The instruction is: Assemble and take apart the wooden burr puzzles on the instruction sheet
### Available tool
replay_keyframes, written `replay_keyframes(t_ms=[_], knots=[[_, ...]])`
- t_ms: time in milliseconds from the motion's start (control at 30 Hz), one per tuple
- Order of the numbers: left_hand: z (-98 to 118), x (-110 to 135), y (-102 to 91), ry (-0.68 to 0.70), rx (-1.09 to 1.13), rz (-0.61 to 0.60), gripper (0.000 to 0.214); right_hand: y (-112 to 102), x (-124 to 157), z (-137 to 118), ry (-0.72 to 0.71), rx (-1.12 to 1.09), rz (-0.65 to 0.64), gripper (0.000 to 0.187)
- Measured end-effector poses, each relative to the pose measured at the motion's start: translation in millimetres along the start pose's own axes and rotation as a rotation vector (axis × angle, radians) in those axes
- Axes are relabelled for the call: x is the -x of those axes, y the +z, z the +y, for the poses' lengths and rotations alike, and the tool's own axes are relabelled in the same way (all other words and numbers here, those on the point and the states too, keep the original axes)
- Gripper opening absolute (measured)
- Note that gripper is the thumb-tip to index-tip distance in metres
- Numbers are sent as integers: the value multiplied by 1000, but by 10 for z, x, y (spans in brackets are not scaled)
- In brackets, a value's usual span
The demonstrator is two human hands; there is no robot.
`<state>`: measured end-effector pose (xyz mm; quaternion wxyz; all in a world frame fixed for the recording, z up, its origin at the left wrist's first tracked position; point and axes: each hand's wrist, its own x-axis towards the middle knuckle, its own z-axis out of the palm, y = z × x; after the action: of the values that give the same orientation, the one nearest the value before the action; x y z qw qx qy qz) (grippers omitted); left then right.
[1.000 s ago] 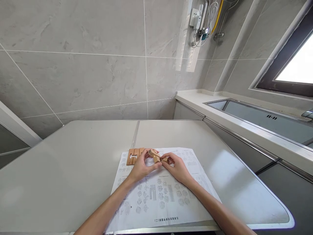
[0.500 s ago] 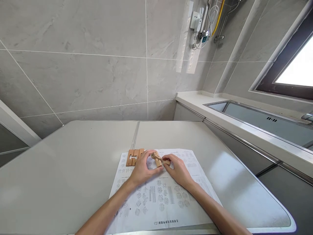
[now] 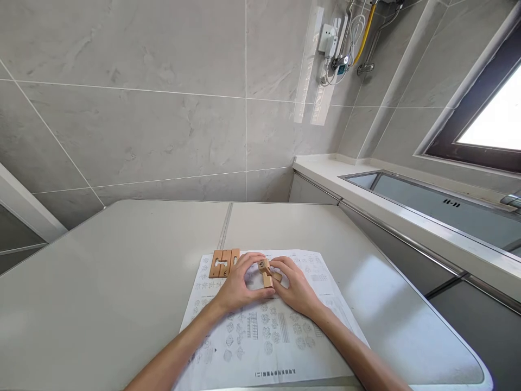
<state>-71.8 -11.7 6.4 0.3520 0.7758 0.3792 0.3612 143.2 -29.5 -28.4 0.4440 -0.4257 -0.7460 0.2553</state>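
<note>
Notched wooden puzzle pieces (image 3: 267, 280), one with a dark mark on its end, are held between my two hands above the printed sheet. My left hand (image 3: 241, 283) curves round their left side, fingers at the top and thumb at the bottom. From the right, my right hand (image 3: 293, 282) pinches a piece that sticks out sideways. How the pieces interlock is partly hidden by the fingers. Left of my left hand, several flat wooden pieces with cut-outs (image 3: 222, 264) lie side by side on the sheet, their right end partly covered by the hand.
The white paper sheet (image 3: 280, 347), printed with small puzzle diagrams, lies on a pale table (image 3: 122, 293). A counter with a sink (image 3: 431, 203) runs along the right. Behind are a grey tiled wall (image 3: 163, 130) and a socket with cables (image 3: 326, 39).
The held pieces have turned, so the marked end now faces me and the lower block stands more upright. My hands have shifted slightly around them. The flat pieces stay put.
</note>
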Motion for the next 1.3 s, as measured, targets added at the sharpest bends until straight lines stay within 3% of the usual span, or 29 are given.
replay_keyframes(t_ms=[267, 433, 567, 800, 1067, 1300], knots=[[-17, 4, 8, 10, 4, 2, 60, -31, 6, 20, -33, -40, -27, 23], [-65, -18, -61, -63, -65, 70, 56, -57, -33, 3, -7, -32, 10, 16], [-122, -15, -99, -68, -234, 99, 51, -66, -48, 97, 83, 49, 113, 20], [-140, 27, -48, 54, -509, 74, 47, -54, -8, 269, 191, 214, 213, 19], [-193, 62, -27, 97, -570, 21, 47, -37, 4, 229, 78, 295, 143, 21], [-241, 61, -36, 97, -531, -33, 72, -17, 34, 160, -38, 276, 57, 19]])
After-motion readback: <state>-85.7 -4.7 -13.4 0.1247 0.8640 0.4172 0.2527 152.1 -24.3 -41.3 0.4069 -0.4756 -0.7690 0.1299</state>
